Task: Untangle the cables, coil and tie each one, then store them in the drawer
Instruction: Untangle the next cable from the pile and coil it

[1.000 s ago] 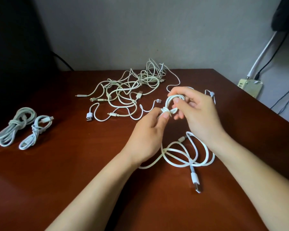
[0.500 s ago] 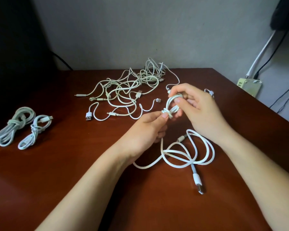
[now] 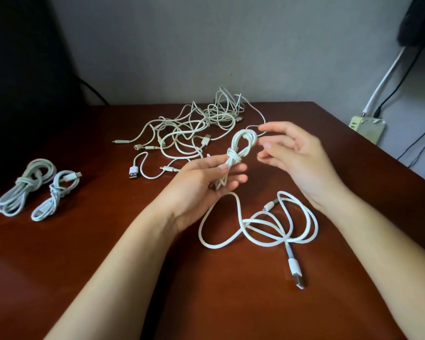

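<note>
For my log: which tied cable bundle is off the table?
The small white knotted bundle in the left hand; the greyish bundle and the bluish bundle lie on the brown table.

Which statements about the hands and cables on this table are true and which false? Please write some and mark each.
1. The left hand holds a tied coil. True.
2. The right hand grips that coil too. False: it is open, apart from the coil.
3. A larger bundle and a smaller bundle lie tied on the table, left side. True.
4. The loose cable nearest the person is tied. False: it lies in untied loops.
5. All cables are sorted. False: a tangled pile lies at the far side.
</note>
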A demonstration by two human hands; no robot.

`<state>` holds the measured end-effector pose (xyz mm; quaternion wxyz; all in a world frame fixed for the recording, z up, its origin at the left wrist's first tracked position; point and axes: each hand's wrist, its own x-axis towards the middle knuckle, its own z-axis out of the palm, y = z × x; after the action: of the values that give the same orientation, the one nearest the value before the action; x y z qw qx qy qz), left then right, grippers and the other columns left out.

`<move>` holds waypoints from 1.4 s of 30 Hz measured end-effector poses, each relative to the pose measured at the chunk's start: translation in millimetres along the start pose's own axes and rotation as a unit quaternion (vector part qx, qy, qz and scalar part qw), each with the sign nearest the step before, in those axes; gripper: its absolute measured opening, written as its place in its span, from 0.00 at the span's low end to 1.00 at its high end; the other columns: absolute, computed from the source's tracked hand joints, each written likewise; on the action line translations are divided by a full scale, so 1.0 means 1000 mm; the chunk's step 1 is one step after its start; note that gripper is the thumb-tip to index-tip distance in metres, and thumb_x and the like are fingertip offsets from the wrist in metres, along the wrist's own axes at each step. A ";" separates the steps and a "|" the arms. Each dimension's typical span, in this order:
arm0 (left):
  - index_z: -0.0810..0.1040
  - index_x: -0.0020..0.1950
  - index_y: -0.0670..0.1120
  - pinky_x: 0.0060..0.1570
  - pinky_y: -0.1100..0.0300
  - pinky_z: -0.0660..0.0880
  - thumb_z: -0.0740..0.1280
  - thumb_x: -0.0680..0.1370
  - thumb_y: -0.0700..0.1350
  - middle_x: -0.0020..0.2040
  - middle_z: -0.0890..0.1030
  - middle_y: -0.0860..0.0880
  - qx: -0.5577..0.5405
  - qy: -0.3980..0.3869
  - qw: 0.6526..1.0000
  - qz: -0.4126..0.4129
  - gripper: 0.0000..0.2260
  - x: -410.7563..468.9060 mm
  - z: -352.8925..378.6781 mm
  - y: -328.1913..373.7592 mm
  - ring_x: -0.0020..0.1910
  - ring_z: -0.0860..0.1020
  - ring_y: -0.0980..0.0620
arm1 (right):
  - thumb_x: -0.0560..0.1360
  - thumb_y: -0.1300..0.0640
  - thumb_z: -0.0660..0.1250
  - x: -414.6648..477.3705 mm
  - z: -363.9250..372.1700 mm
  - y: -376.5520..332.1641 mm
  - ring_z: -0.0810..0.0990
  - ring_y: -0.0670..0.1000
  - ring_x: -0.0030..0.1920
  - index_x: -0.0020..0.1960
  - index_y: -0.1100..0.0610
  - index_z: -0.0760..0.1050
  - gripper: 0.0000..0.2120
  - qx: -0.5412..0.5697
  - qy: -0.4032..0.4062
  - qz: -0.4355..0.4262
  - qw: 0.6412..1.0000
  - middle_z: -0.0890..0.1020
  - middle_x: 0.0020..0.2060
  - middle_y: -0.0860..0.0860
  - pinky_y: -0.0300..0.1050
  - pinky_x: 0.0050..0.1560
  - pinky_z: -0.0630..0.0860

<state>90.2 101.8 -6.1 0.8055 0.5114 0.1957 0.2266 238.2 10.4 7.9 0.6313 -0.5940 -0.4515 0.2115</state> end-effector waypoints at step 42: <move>0.84 0.48 0.47 0.36 0.69 0.72 0.76 0.68 0.51 0.34 0.79 0.55 0.554 0.268 0.749 0.246 0.13 -0.085 -0.068 0.033 0.33 0.76 0.60 | 0.74 0.55 0.69 0.037 0.109 -0.011 0.79 0.51 0.41 0.56 0.51 0.78 0.11 -0.272 -0.184 -0.011 0.945 0.82 0.43 0.52 0.48 0.51 0.76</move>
<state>-22.0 116.2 3.5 0.2118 0.8163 0.3622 0.3969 164.4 98.6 18.1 0.3542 -0.6889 -0.6065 0.1790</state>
